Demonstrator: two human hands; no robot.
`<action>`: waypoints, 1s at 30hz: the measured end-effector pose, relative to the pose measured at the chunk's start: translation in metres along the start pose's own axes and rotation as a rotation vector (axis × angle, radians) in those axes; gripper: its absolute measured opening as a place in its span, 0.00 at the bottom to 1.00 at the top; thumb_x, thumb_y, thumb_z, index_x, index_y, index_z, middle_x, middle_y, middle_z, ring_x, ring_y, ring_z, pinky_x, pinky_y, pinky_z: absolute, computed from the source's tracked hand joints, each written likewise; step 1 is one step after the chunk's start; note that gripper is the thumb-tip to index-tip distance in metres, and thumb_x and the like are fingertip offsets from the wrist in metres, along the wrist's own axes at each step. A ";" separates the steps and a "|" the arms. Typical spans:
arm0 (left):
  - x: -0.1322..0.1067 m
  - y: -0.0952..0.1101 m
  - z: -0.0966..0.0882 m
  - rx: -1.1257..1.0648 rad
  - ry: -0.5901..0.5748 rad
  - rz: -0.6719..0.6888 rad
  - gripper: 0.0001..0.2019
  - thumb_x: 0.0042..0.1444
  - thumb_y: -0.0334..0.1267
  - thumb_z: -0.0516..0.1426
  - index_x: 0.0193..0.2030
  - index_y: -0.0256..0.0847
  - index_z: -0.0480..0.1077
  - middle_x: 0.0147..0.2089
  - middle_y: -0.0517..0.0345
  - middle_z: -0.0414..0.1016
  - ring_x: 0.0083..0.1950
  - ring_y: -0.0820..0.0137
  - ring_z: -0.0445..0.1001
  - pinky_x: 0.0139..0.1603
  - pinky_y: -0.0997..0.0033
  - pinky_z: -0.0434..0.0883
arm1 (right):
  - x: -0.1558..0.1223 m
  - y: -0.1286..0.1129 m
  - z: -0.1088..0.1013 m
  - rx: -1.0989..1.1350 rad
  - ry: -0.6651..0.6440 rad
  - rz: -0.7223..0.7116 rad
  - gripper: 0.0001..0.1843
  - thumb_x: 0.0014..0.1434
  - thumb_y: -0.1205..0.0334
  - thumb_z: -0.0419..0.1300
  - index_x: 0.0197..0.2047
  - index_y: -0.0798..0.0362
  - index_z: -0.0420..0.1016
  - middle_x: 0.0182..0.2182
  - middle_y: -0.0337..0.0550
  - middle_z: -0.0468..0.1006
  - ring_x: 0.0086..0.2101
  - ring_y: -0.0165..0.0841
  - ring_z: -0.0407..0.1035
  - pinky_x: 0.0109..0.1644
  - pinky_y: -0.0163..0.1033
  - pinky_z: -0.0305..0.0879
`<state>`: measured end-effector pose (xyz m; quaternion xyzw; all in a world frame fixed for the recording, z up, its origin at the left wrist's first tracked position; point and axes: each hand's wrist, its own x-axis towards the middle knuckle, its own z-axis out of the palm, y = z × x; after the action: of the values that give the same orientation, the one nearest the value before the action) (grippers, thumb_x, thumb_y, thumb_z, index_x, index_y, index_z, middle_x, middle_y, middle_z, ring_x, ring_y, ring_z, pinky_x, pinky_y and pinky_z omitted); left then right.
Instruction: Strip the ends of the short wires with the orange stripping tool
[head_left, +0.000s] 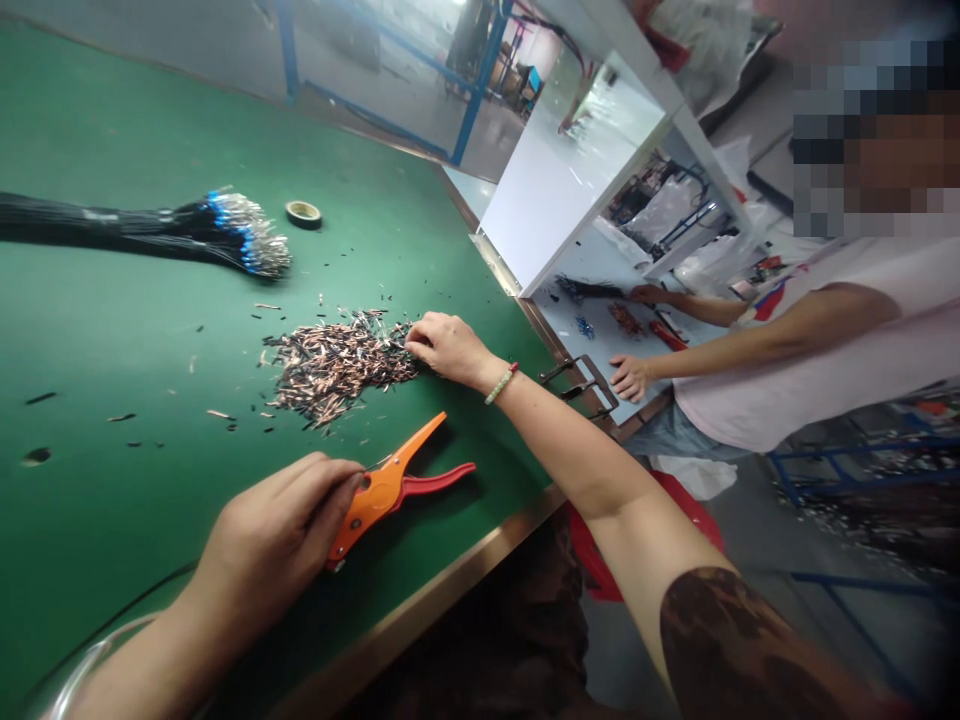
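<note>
My left hand [277,530] is closed, low in the view, with a thin black wire [379,463] between thumb and fingers. The wire's tail runs back past my wrist. Right by those fingers is an orange wire stripper [382,490] with one red handle, its handles spread apart. My fingers overlap its body; I cannot tell whether they grip it too. My right hand [448,347], bent with fingertips together, touches the right edge of a pile of copper and black wire scraps [330,365]. What its fingertips hold, if anything, is hidden.
A bundle of black wires [112,225] with blue and silver ends lies on the green table [150,340]. Beside it is a tape roll [303,214]. Loose scraps are scattered about. A metal clamp [589,385] sits at the right edge; another person [810,340] works beyond it.
</note>
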<state>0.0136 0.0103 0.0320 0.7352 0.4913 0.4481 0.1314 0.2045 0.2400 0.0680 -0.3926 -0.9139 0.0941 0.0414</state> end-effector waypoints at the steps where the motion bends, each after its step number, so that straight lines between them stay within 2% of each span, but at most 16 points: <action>1: 0.000 -0.001 0.000 0.001 -0.004 0.001 0.09 0.71 0.40 0.55 0.42 0.43 0.76 0.35 0.61 0.80 0.32 0.74 0.78 0.35 0.76 0.72 | -0.001 0.002 -0.001 0.018 0.000 0.008 0.09 0.72 0.63 0.61 0.43 0.57 0.82 0.42 0.48 0.80 0.44 0.36 0.70 0.53 0.40 0.62; 12: -0.002 -0.002 0.001 0.017 -0.026 0.001 0.11 0.73 0.42 0.54 0.43 0.42 0.75 0.36 0.60 0.78 0.32 0.75 0.77 0.36 0.76 0.71 | -0.003 0.018 -0.003 0.153 0.092 0.091 0.11 0.73 0.63 0.59 0.39 0.57 0.81 0.41 0.47 0.81 0.40 0.33 0.71 0.48 0.37 0.61; 18: 0.000 0.001 0.000 0.009 -0.019 -0.009 0.11 0.73 0.42 0.54 0.42 0.43 0.75 0.35 0.60 0.79 0.32 0.74 0.77 0.35 0.76 0.71 | -0.004 0.027 -0.004 0.041 0.027 0.169 0.13 0.73 0.62 0.58 0.40 0.57 0.82 0.42 0.49 0.82 0.42 0.36 0.72 0.49 0.39 0.61; 22: 0.000 0.001 0.000 0.001 -0.015 -0.008 0.11 0.72 0.41 0.54 0.42 0.43 0.76 0.35 0.60 0.79 0.32 0.74 0.77 0.35 0.76 0.72 | -0.001 0.032 -0.005 -0.026 0.102 0.235 0.12 0.73 0.60 0.59 0.42 0.56 0.83 0.44 0.51 0.81 0.42 0.38 0.72 0.48 0.41 0.63; 25: 0.003 0.002 -0.001 -0.002 -0.007 -0.003 0.10 0.72 0.41 0.54 0.42 0.43 0.76 0.34 0.61 0.79 0.31 0.75 0.78 0.35 0.77 0.72 | 0.007 0.030 -0.002 0.019 0.148 0.217 0.09 0.70 0.63 0.62 0.45 0.55 0.83 0.44 0.49 0.81 0.43 0.37 0.73 0.49 0.40 0.64; 30: 0.005 0.004 -0.002 -0.008 0.013 0.000 0.10 0.72 0.40 0.54 0.41 0.44 0.76 0.34 0.62 0.80 0.30 0.75 0.78 0.34 0.77 0.72 | 0.020 0.027 0.005 0.146 0.089 0.148 0.05 0.67 0.68 0.64 0.41 0.56 0.82 0.41 0.46 0.81 0.41 0.34 0.73 0.50 0.38 0.65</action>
<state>0.0149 0.0121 0.0387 0.7318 0.4906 0.4546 0.1312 0.2090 0.2717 0.0580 -0.4588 -0.8704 0.1456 0.1032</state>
